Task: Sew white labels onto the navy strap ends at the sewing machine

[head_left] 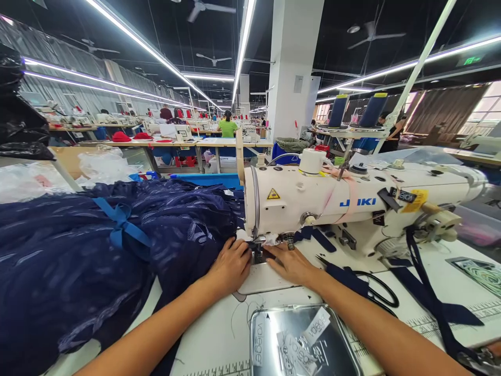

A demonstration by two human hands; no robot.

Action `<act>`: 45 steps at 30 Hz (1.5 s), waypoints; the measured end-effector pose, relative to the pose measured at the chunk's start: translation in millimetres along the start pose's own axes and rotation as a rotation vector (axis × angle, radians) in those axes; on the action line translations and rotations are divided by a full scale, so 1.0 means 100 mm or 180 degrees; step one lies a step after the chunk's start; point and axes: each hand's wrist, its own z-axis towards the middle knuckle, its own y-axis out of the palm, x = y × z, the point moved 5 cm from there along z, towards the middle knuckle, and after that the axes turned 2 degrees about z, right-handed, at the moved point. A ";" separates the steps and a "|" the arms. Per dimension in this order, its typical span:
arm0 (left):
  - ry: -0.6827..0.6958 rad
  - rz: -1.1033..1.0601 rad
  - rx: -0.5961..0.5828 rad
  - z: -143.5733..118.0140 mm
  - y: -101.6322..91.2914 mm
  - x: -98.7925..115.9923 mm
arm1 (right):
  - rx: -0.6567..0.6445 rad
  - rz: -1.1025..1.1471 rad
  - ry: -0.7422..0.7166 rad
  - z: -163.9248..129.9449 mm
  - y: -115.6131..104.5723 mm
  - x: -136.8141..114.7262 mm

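A white Juki sewing machine (352, 201) stands on the white table (219, 334). My left hand (230, 266) lies flat on the edge of a navy lace garment (97, 250), just left of the needle. My right hand (291, 263) rests on the machine bed to the right of the presser foot (258, 253), fingers pointing at it. The spot under the needle is mostly hidden by my fingers. A blue ribbon bow (121, 224) sits on the heaped fabric.
A metal tray (301, 339) with white labels lies by my forearms. Black scissors (376, 292) and navy strips (426, 292) lie to the right. Two navy thread cones (371, 109) stand behind the machine. Other people work at distant tables (227, 125).
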 end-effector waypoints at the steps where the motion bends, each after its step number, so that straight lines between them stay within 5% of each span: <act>1: -0.0124 0.0143 -0.0008 0.00 -0.01 0.02 | -0.0025 -0.0127 0.0094 0.01 0.00 0.01; 7: -0.0470 0.0745 -0.0197 0.04 -0.01 0.04 | -0.0328 -0.0783 -0.0088 0.01 -0.13 -0.15; 16: -0.0399 0.0358 -0.0169 0.16 0.05 -0.10 | -0.0472 -0.1003 -0.0819 -0.17 -0.10 -0.21; 45: -0.0402 0.0169 -0.0077 0.22 0.16 -0.17 | -0.0395 -0.1388 -0.0713 -0.10 -0.04 -0.47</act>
